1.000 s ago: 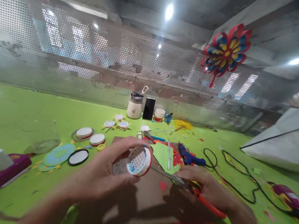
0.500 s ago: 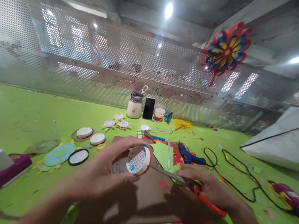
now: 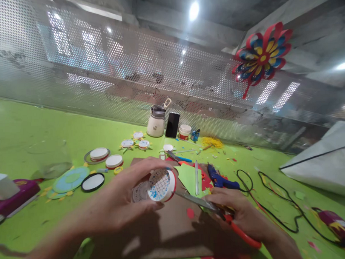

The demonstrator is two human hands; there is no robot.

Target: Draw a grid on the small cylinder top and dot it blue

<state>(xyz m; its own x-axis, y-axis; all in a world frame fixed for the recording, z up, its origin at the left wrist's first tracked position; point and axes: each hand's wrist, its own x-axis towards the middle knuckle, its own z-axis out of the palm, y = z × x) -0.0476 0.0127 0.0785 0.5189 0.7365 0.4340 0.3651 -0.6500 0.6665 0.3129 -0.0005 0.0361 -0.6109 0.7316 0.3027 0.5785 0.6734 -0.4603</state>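
My left hand (image 3: 121,207) grips a round white lid (image 3: 161,185) with a red rim, its face marked with a grid and blue speckles, tilted toward me. My right hand (image 3: 240,214) is closed on orange-handled scissors (image 3: 212,209); the blades point left and their tip touches the lid's lower right edge. Both hands hover over a brown cardboard sheet (image 3: 170,227) on the green table (image 3: 48,130).
A blue glue gun (image 3: 221,180) with a black cord (image 3: 274,205), green paper (image 3: 188,176), several lids (image 3: 114,161) and paper discs (image 3: 69,179) lie around. A cream jar (image 3: 155,124), a phone (image 3: 172,125) and a small cup (image 3: 185,131) stand by the perforated wall. A paper flower (image 3: 262,56) hangs at upper right.
The view has shifted slightly. Both hands hold the same grip; the lid and scissors have barely moved.
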